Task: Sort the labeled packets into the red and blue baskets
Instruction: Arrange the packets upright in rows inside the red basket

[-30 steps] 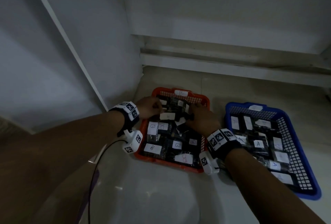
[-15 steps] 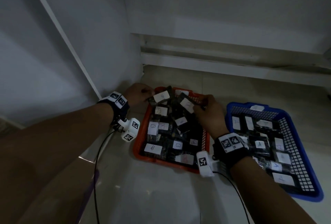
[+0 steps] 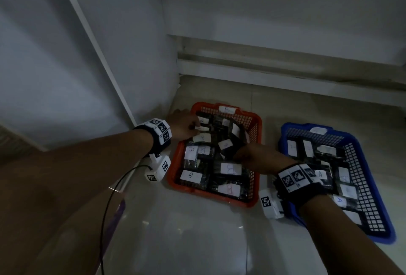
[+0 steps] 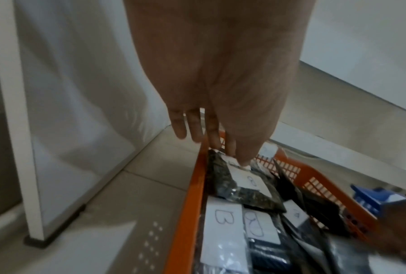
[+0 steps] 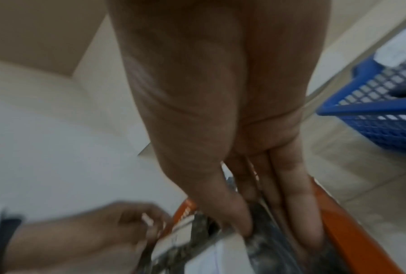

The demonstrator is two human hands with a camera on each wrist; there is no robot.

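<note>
Dim lighting throughout. Pale tiled floor (image 3: 197, 241) with visible joints. White wall (image 3: 263, 6) behind; a white skirting ledge (image 3: 285, 77) runs along its base. White panel (image 3: 66, 66) stands left.

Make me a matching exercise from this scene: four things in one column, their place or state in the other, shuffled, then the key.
Things:
1. red basket
2. blue basket
3. left hand
4. right hand

Place or state:
a. pinches a packet at the red basket's far left corner
b. holds packets marked A
c. grips dark packets over the red basket's middle
d. holds packets marked B

Pairs: 1-d, 2-b, 3-a, 4-c
</note>
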